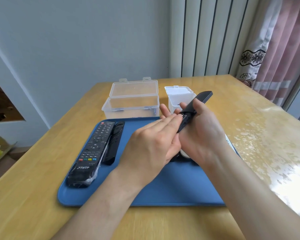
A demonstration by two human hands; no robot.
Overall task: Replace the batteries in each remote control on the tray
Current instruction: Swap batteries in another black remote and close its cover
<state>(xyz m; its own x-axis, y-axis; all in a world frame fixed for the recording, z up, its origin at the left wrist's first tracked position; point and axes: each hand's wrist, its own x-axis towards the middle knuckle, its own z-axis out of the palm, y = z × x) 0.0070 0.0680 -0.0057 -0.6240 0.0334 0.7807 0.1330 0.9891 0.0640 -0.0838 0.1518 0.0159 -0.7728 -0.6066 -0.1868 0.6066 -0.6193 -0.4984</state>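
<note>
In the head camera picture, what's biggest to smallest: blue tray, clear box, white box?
1. Blue tray
2. Clear box
3. White box
The white box is partly hidden behind the remote in the right hand.

Slim black remote [203, 97]: raised above blue tray [163, 187], tilted, battery compartment open. Large buttoned remote [92, 153] and second slim remote [113, 144]: flat, touching, tray left.

The light wooden table [33, 170] in front of me carries a blue tray [163, 196] near my edge. Behind the tray, two open containers sit on the tabletop: a clear plastic box [132, 104] and, just right of it, a small white box [177, 101].
</note>
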